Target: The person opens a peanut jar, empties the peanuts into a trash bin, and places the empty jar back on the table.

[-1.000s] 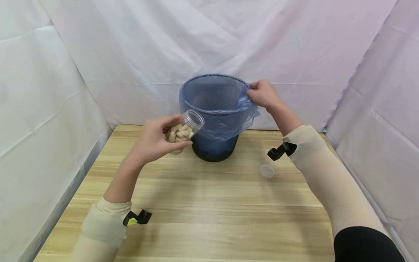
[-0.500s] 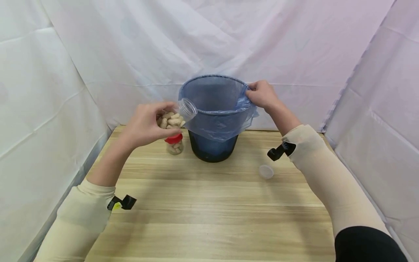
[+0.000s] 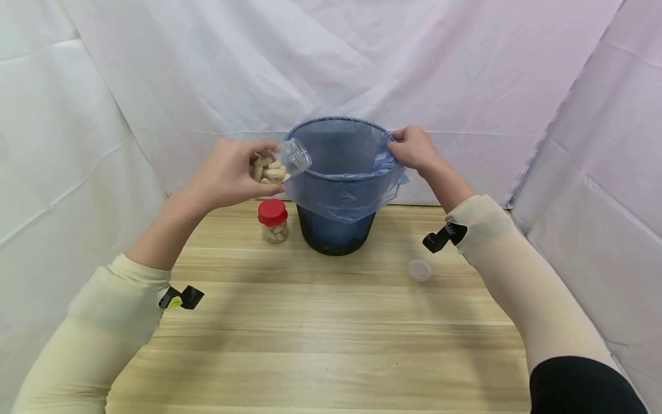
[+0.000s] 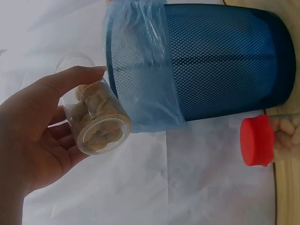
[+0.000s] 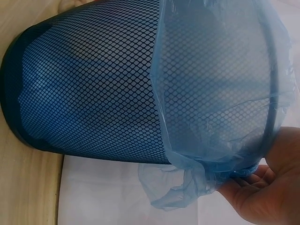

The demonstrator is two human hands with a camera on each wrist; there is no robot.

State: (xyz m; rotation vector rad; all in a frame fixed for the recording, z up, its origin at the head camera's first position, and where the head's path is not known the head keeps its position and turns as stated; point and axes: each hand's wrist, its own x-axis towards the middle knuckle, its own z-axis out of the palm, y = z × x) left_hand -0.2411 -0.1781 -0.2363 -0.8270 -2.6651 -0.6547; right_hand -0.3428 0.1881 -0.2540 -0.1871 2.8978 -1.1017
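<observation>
My left hand (image 3: 227,175) grips a clear plastic jar (image 3: 296,156) of peanuts (image 3: 271,171). The jar is uncapped and tilted, its mouth beside the left rim of a mesh trash bin (image 3: 335,233). In the left wrist view the peanuts (image 4: 96,105) lie inside toward the jar's base. A blue plastic bag (image 3: 341,198) lines the bin and folds over its rim. At the rim's right side my right hand (image 3: 416,150) pinches the gathered bag; the right wrist view shows the bunched film (image 5: 220,176) by the fingers.
A second jar with a red lid (image 3: 272,213), also holding peanuts, stands upright left of the bin. A small translucent lid (image 3: 419,270) lies on the wooden table (image 3: 310,345) to the right. White cloth (image 3: 233,63) hangs behind and at both sides.
My left hand has raised the tilted jar and moved it slightly left, up to the bin's rim. The red-lidded jar has come into sight below it. The right hand stays at the bag.
</observation>
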